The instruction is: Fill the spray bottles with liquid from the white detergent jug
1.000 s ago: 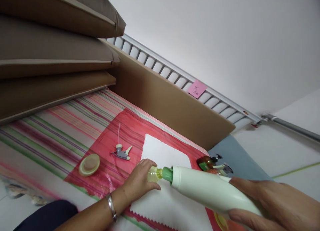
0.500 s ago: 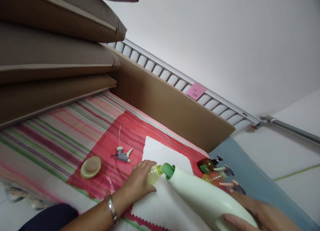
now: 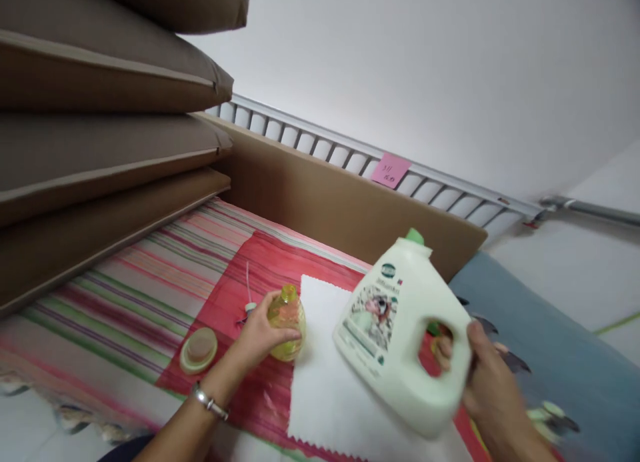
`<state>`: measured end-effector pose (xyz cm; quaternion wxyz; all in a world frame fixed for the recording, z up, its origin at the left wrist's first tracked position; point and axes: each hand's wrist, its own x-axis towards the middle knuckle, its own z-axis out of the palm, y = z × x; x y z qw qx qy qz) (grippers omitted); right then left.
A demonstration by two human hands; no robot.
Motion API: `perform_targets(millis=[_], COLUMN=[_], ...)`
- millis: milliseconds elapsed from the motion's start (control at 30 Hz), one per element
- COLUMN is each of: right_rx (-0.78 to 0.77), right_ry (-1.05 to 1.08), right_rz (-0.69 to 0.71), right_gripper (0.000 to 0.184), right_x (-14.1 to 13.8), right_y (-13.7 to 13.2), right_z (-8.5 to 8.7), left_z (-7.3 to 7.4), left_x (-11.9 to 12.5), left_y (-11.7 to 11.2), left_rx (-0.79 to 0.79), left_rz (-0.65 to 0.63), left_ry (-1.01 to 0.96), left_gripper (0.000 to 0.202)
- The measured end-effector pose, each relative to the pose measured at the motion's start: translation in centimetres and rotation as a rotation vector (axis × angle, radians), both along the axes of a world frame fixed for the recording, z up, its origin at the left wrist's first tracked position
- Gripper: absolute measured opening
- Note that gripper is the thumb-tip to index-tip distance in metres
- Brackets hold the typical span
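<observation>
My left hand (image 3: 260,332) is wrapped round a small yellow-green bottle (image 3: 286,321) that stands with an uncapped neck beside a white cloth (image 3: 330,389). My right hand (image 3: 483,375) grips the handle of a large pale green jug (image 3: 397,325) with a green spout and a printed label. The jug is held nearly upright above the cloth, tilted a little to the right, apart from the small bottle. A round pale green cap (image 3: 199,349) lies on the red mat (image 3: 250,275) to the left. Part of a spray trigger head (image 3: 249,307) shows behind my left hand.
A striped cloth (image 3: 125,295) covers the surface under the red mat. Brown cushions (image 3: 100,149) are stacked at the left. A cardboard panel (image 3: 325,202) and a white railing with a pink note (image 3: 390,170) run behind. Other spray bottles (image 3: 500,355) lie blurred on blue fabric at the right.
The jug has swung up from lying tipped with its spout at the small bottle's neck to nearly upright, away to the right. The small bottle stays in my left hand.
</observation>
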<state>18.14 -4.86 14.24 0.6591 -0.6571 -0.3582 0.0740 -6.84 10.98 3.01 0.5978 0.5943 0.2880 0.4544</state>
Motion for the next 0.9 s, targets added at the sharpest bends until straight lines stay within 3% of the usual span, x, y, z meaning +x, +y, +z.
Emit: perform_targets(millis=[100,233,333,433,567,667,833,900], right_rx=[0.140,0.201,0.160,0.107,-0.012,-0.111,-0.081,-0.153], right_ry=[0.240,0.265,0.243,0.231,0.192,0.124,-0.133,-0.259], right_rz=[0.054,-0.052,-0.080,-0.074,-0.003,-0.026,-0.326,-0.225], right_gripper=[0.037,0.036,0.038,0.041,0.044,0.046,0.042,0.037], right_x=[0.2,0.3,0.1,0.1,1.0,1.5,-0.1,-2.0], right_y=[4.2,9.0,10.9,11.2,10.3,8.7,5.1,5.2], right_z=[-2.7,-6.4,-9.0,-10.7,-10.8,-9.6,-8.4,-8.9], left_z=[0.2,0.2,0.2,0.3,0.2,0.3,0.9,1.3], left_x=[-1.4,-2.5,-2.2,-1.1,0.3,0.5,-0.7,-1.5], left_y=[0.8,1.3,0.6,-0.8,-2.6,-3.0,-2.1,-1.2], left_rx=[-0.018,0.006,0.023,0.034,0.103,0.153,0.260,0.302], left_rz=[0.005,0.080,0.119,0.036,-0.134,-0.166,0.000,0.119], left_ry=[-0.011,0.061,0.127,0.177,0.202,0.189,0.221,0.207], left_gripper=[0.061,0.064,0.068,0.071,0.075,0.076,0.066,0.060])
